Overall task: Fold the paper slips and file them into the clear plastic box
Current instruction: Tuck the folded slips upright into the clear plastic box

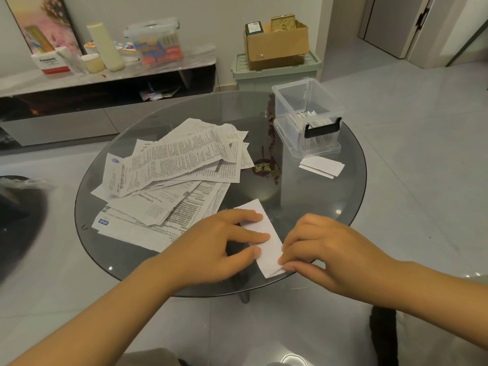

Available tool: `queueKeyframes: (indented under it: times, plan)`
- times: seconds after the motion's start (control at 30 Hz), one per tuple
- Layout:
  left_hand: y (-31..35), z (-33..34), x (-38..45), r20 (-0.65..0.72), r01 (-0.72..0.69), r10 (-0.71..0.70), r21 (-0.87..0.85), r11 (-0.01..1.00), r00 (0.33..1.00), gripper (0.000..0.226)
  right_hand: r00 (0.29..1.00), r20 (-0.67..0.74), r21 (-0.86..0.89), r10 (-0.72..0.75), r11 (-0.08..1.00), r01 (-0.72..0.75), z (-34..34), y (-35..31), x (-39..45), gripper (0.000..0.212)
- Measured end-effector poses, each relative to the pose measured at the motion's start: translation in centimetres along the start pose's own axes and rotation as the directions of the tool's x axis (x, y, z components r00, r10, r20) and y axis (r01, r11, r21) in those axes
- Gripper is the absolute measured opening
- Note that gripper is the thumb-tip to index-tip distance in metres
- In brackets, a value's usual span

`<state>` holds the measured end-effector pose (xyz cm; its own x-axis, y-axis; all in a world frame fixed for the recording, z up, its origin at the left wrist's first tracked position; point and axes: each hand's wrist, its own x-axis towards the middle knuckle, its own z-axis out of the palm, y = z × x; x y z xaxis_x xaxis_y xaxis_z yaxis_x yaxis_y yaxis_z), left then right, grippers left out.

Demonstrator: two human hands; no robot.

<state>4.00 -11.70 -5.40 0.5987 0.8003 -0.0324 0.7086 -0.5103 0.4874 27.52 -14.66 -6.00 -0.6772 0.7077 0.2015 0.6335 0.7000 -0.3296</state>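
Observation:
A folded white paper slip lies near the front edge of the round glass table. My left hand presses it flat with straight fingers along its left side. My right hand touches the slip's right lower corner with its fingertips, fingers bent. A heap of printed paper slips covers the table's left half. The clear plastic box stands at the back right with several folded slips upright inside. A folded slip lies just in front of the box.
The box's lid lies under it, with a black latch on the box's front. Behind the table are a low cabinet with bottles and containers, a green bin and a cardboard carton. Tiled floor surrounds the table.

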Motion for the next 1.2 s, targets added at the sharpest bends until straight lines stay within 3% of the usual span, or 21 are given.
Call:
queueKeyframes:
  times: [0.13, 0.37, 0.53, 0.73, 0.8, 0.97, 1.2]
  plan:
    - [0.5, -0.2, -0.2, 0.006, 0.005, -0.005, -0.037, 0.999, 1.0, 0.053, 0.999, -0.002, 0.037, 0.041, 0.998, -0.041, 0.0, -0.2, 0.3, 0.019]
    - [1.2, -0.5, -0.3, 0.048, -0.012, 0.01, 0.056, 0.998, 0.999, 0.069, 0.962, 0.046, 0.33, 0.271, 0.904, -0.27, -0.6, -0.7, 1.5, 0.011]
    - [0.9, 0.5, -0.1, -0.082, -0.061, 0.068, 0.086, 0.994, 0.994, 0.051, 0.927, 0.071, 0.52, 0.368, 0.779, -0.349, -1.2, -0.8, 2.6, 0.011]
    - [0.9, 0.7, 0.3, -0.185, 0.019, -0.026, -0.04, 0.999, 0.982, 0.037, 0.89, 0.013, 0.685, 0.456, 0.644, -0.34, -1.0, -0.9, 3.8, 0.02]
    - [0.8, 0.9, 0.5, -0.259, 0.067, -0.087, -0.085, 0.994, 0.962, 0.029, 0.887, 0.012, 0.659, 0.461, 0.664, -0.354, -0.6, -0.7, 4.0, 0.011]
    - [0.7, 1.3, 1.1, -0.348, 0.082, -0.11, -0.095, 0.992, 0.931, 0.017, 0.882, -0.027, 0.502, 0.471, 0.769, -0.395, 0.7, -0.5, 4.4, 0.031]
    - [0.0, 1.4, 1.8, -0.303, 0.127, -0.172, -0.162, 0.979, 0.937, 0.051, 0.877, -0.122, 0.255, 0.465, 0.868, -0.425, 1.6, -0.6, 5.0, 0.048]
